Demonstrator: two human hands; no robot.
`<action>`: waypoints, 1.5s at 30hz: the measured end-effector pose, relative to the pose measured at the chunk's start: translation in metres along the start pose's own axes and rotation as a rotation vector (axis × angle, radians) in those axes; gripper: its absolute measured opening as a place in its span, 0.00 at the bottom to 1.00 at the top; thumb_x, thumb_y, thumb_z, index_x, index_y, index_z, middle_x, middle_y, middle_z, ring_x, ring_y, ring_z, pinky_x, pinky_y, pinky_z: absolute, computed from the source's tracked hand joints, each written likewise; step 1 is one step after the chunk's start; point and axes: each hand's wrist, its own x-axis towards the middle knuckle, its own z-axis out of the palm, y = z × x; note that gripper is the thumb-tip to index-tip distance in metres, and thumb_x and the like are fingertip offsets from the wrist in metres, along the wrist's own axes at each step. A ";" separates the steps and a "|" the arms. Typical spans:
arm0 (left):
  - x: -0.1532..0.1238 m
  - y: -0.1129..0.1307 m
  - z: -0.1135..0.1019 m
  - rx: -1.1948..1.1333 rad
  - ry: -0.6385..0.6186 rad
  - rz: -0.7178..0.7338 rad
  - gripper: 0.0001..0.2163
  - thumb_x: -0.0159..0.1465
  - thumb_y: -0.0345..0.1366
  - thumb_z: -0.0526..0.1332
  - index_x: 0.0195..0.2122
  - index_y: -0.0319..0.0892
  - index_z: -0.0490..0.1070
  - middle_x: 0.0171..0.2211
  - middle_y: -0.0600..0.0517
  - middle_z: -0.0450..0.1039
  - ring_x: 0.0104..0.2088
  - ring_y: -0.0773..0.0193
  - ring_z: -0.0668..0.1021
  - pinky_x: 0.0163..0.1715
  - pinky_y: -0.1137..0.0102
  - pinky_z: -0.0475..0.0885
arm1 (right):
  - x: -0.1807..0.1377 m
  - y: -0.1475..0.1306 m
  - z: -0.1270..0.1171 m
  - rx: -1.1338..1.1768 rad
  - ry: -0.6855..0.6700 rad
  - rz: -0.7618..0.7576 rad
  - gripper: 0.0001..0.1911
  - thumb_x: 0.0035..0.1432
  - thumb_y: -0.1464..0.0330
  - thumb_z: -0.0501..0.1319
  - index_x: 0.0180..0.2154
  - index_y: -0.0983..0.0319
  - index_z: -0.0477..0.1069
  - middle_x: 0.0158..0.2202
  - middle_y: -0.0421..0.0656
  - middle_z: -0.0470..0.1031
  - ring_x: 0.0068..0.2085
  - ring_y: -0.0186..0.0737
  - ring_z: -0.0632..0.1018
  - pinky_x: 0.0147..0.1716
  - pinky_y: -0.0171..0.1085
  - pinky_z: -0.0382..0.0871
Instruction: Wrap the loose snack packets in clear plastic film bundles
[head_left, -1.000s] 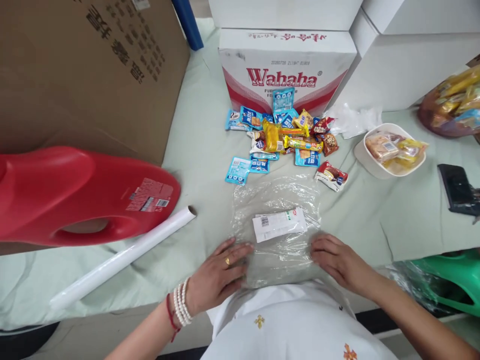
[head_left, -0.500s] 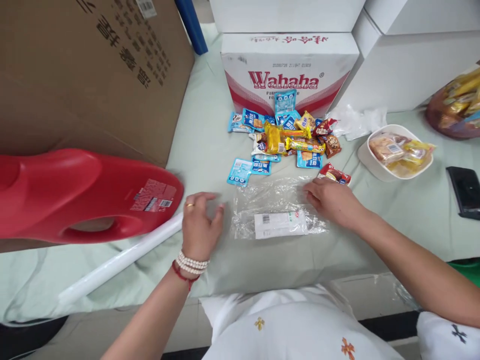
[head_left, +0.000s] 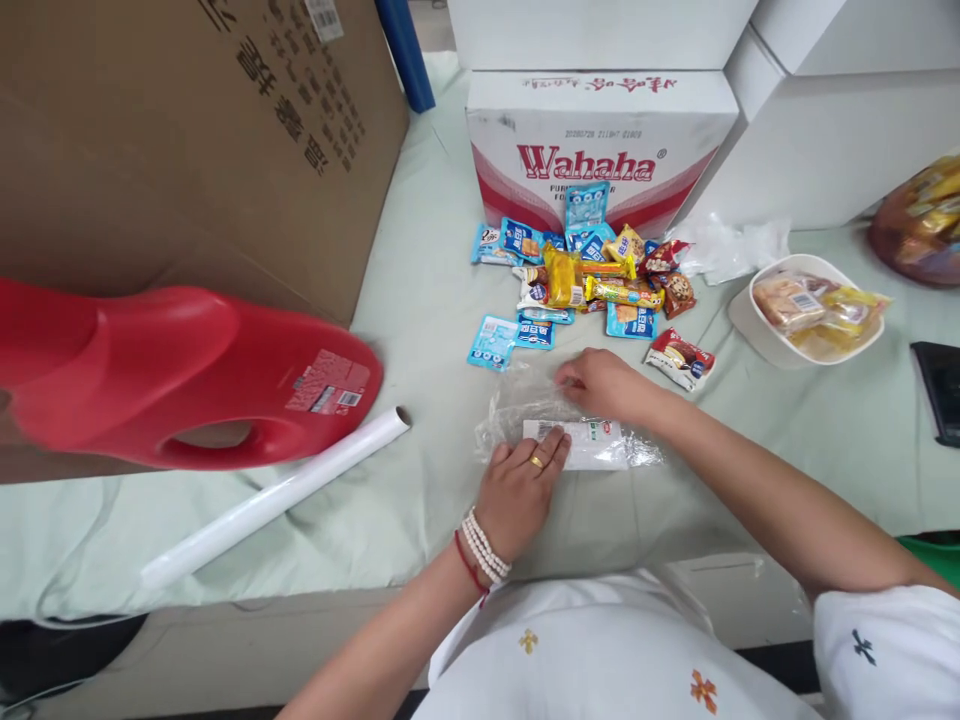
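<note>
A clear plastic bag [head_left: 516,400] lies flat on the cloth in front of me, with a white printed label [head_left: 598,456] across its lower part. My left hand [head_left: 517,495] rests on the bag, its fingers stretched out over the label's left end. At the bag's upper edge, my right hand [head_left: 604,385] has its fingertips bent together on the film; the fingertips are partly hidden. Just beyond the hands is a pile of small wrapped snacks [head_left: 566,278]. One red-and-white snack packet [head_left: 681,360] sits apart, beside my right forearm.
A red plastic jug [head_left: 187,370] and a white tube [head_left: 277,500] lie at left, before a large cardboard box [head_left: 187,180]. A Wahaha carton [head_left: 600,150] stands behind the snacks. To the right are a white tub [head_left: 772,340] of packets and a black phone [head_left: 941,390].
My left hand has moved right from the bare cloth beside the tube onto the bag and label. My right hand has shifted left along the bag's upper edge, uncovering the red-and-white packet.
</note>
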 end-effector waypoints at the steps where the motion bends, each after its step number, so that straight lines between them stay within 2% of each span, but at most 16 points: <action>1: 0.000 -0.001 0.003 -0.006 -0.017 -0.008 0.22 0.69 0.26 0.54 0.63 0.44 0.69 0.63 0.46 0.73 0.46 0.55 0.77 0.39 0.59 0.64 | -0.009 -0.002 -0.001 0.017 0.014 -0.066 0.14 0.65 0.73 0.58 0.48 0.62 0.80 0.40 0.47 0.81 0.43 0.45 0.78 0.42 0.37 0.65; 6: -0.003 -0.004 0.007 -0.109 -0.038 -0.033 0.18 0.69 0.26 0.54 0.57 0.43 0.74 0.49 0.43 0.82 0.42 0.54 0.78 0.39 0.58 0.69 | -0.063 -0.012 0.029 -0.042 0.036 -0.366 0.19 0.68 0.74 0.56 0.57 0.59 0.75 0.35 0.45 0.76 0.37 0.42 0.74 0.36 0.37 0.63; 11: -0.022 -0.027 -0.006 -0.553 0.106 -0.023 0.17 0.67 0.27 0.52 0.48 0.46 0.78 0.44 0.47 0.83 0.40 0.59 0.81 0.42 0.62 0.74 | -0.088 -0.011 0.077 -0.115 0.131 -0.379 0.32 0.64 0.82 0.52 0.66 0.60 0.66 0.34 0.46 0.69 0.38 0.45 0.69 0.36 0.39 0.63; 14: -0.028 -0.040 -0.019 -0.742 0.357 -0.388 0.14 0.71 0.33 0.50 0.43 0.46 0.76 0.42 0.49 0.81 0.42 0.60 0.80 0.43 0.64 0.75 | -0.091 -0.015 0.087 -0.168 0.173 -0.370 0.30 0.63 0.82 0.54 0.65 0.62 0.68 0.35 0.47 0.69 0.39 0.46 0.67 0.39 0.42 0.64; 16: -0.020 -0.044 -0.023 -0.648 0.476 -0.661 0.15 0.73 0.40 0.49 0.49 0.45 0.73 0.46 0.47 0.78 0.47 0.57 0.79 0.48 0.61 0.74 | -0.092 -0.019 0.088 -0.198 0.187 -0.357 0.29 0.63 0.81 0.55 0.64 0.62 0.69 0.36 0.48 0.69 0.40 0.47 0.66 0.40 0.43 0.64; 18: -0.006 -0.044 -0.024 -0.477 0.424 -0.727 0.19 0.71 0.47 0.53 0.56 0.42 0.69 0.55 0.41 0.74 0.55 0.50 0.75 0.56 0.54 0.70 | -0.093 -0.021 0.087 -0.211 0.184 -0.346 0.29 0.64 0.79 0.56 0.64 0.62 0.69 0.36 0.49 0.69 0.39 0.47 0.66 0.40 0.44 0.64; 20: 0.005 -0.041 -0.024 -0.351 0.247 -0.648 0.19 0.65 0.49 0.61 0.51 0.41 0.73 0.57 0.38 0.72 0.59 0.44 0.71 0.58 0.48 0.67 | -0.094 -0.021 0.085 -0.207 0.172 -0.339 0.28 0.65 0.79 0.55 0.65 0.61 0.69 0.35 0.48 0.69 0.39 0.47 0.66 0.39 0.43 0.64; 22: 0.009 -0.038 -0.025 -0.335 0.076 -0.598 0.10 0.62 0.42 0.64 0.39 0.42 0.76 0.48 0.41 0.76 0.52 0.46 0.75 0.52 0.51 0.71 | -0.094 -0.019 0.085 -0.190 0.162 -0.336 0.29 0.65 0.79 0.55 0.66 0.60 0.68 0.36 0.48 0.69 0.39 0.46 0.66 0.39 0.42 0.63; 24: 0.006 -0.033 -0.030 -0.431 0.002 -0.618 0.05 0.63 0.36 0.61 0.31 0.43 0.74 0.35 0.48 0.76 0.38 0.55 0.78 0.41 0.60 0.74 | -0.093 -0.018 0.085 -0.159 0.161 -0.341 0.29 0.66 0.80 0.55 0.66 0.59 0.68 0.36 0.47 0.69 0.40 0.45 0.67 0.40 0.42 0.63; 28: 0.005 -0.016 -0.036 -0.806 0.035 -0.755 0.07 0.64 0.40 0.61 0.32 0.45 0.72 0.24 0.57 0.71 0.24 0.66 0.74 0.25 0.71 0.69 | -0.089 -0.018 0.084 -0.096 0.157 -0.338 0.25 0.68 0.78 0.54 0.63 0.58 0.71 0.35 0.46 0.68 0.39 0.44 0.66 0.39 0.41 0.62; 31: 0.016 0.000 -0.027 -1.000 0.004 -0.753 0.10 0.68 0.42 0.58 0.36 0.44 0.75 0.22 0.58 0.72 0.21 0.66 0.75 0.24 0.71 0.70 | -0.089 -0.020 0.081 -0.078 0.146 -0.330 0.20 0.68 0.78 0.54 0.54 0.59 0.77 0.34 0.46 0.68 0.39 0.45 0.66 0.39 0.41 0.61; 36: 0.028 0.012 -0.001 -0.658 0.057 -0.541 0.14 0.72 0.34 0.52 0.39 0.42 0.78 0.32 0.49 0.80 0.33 0.61 0.81 0.36 0.67 0.74 | -0.109 -0.017 0.077 0.073 0.228 -0.354 0.14 0.71 0.71 0.54 0.52 0.62 0.76 0.36 0.48 0.71 0.41 0.47 0.70 0.43 0.44 0.66; 38: 0.027 0.014 0.006 -0.488 0.069 -0.470 0.11 0.71 0.33 0.54 0.45 0.43 0.77 0.38 0.47 0.82 0.38 0.59 0.81 0.38 0.66 0.74 | -0.119 -0.014 0.080 0.224 0.332 -0.254 0.16 0.73 0.65 0.54 0.54 0.62 0.73 0.37 0.48 0.74 0.41 0.46 0.73 0.45 0.44 0.69; 40: 0.025 0.015 0.011 -0.352 0.047 -0.460 0.10 0.71 0.35 0.56 0.46 0.45 0.77 0.39 0.47 0.81 0.36 0.59 0.81 0.34 0.68 0.73 | -0.126 -0.008 0.086 0.298 0.478 0.010 0.18 0.73 0.61 0.53 0.56 0.61 0.71 0.35 0.45 0.74 0.38 0.45 0.75 0.43 0.44 0.71; 43: 0.025 0.015 0.013 -0.247 0.022 -0.523 0.08 0.71 0.41 0.59 0.45 0.47 0.76 0.40 0.48 0.79 0.32 0.60 0.79 0.28 0.69 0.69 | -0.127 0.005 0.096 0.171 0.673 0.385 0.25 0.70 0.53 0.56 0.60 0.62 0.67 0.37 0.48 0.72 0.40 0.51 0.74 0.41 0.48 0.72; 45: 0.025 0.014 0.011 -0.221 0.064 -0.589 0.13 0.68 0.44 0.62 0.51 0.45 0.73 0.44 0.46 0.77 0.36 0.57 0.79 0.29 0.68 0.70 | -0.126 0.014 0.099 0.058 0.736 0.437 0.28 0.65 0.51 0.61 0.59 0.62 0.69 0.45 0.54 0.70 0.49 0.57 0.71 0.46 0.55 0.70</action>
